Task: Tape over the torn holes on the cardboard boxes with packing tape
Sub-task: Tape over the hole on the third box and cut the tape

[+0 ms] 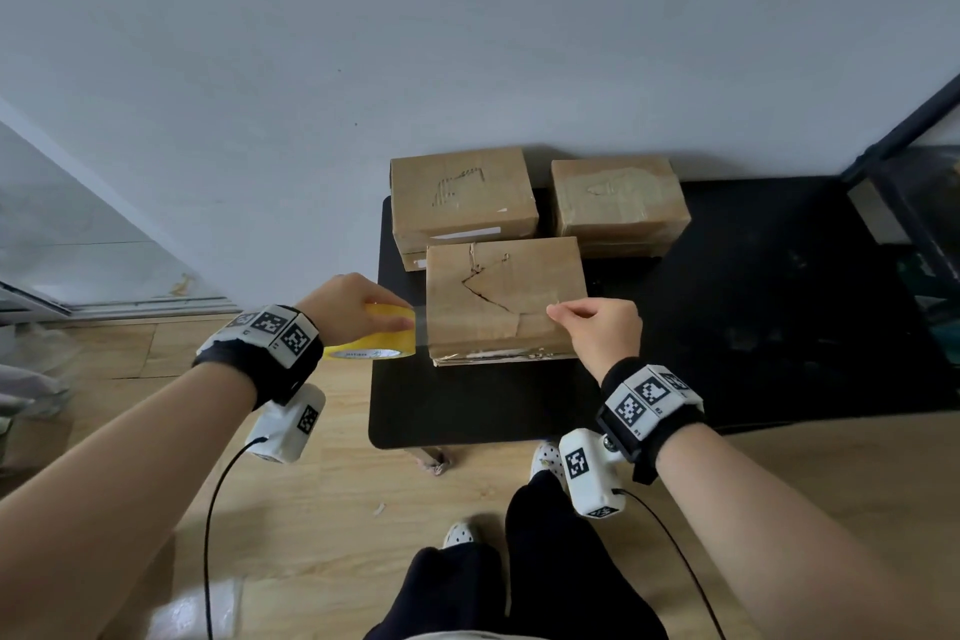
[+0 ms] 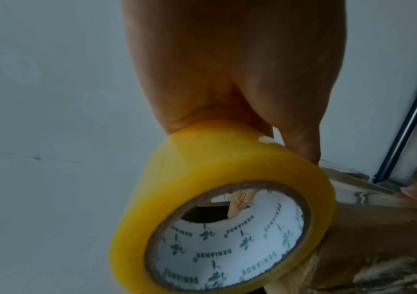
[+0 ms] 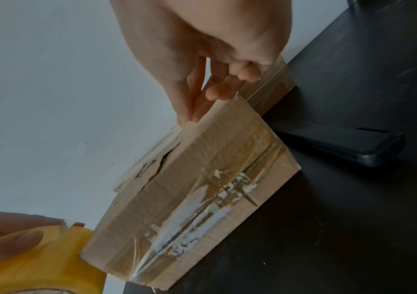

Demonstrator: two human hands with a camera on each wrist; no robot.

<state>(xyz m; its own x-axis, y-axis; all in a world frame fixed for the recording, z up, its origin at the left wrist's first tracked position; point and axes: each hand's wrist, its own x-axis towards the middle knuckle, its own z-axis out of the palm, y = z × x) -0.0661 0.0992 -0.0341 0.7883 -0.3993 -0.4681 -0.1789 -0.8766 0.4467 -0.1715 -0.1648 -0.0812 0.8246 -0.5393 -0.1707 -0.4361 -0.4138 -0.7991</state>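
The near cardboard box [image 1: 540,270] lies on the black table [image 1: 753,327], its top split by a jagged tear [image 1: 485,294]. My left hand [image 1: 400,317] grips a yellow packing tape roll [image 1: 382,335] just off the box's left edge. A clear strip runs from the roll across the box top, below the tear. At the right edge my right hand [image 1: 558,312] pinches the end of that strip. In the left wrist view the roll [image 2: 202,179] fills the centre with the box [image 2: 368,228] beside it. The right wrist view has the box [image 3: 202,179] under my right hand [image 3: 197,111].
Two more boxes stand at the back by the wall: the left one [image 1: 462,203] has a torn patch, the right one [image 1: 618,203] is covered in tape. A dark phone [image 3: 353,147] lies on the table. A metal rack [image 1: 909,161] stands at the right.
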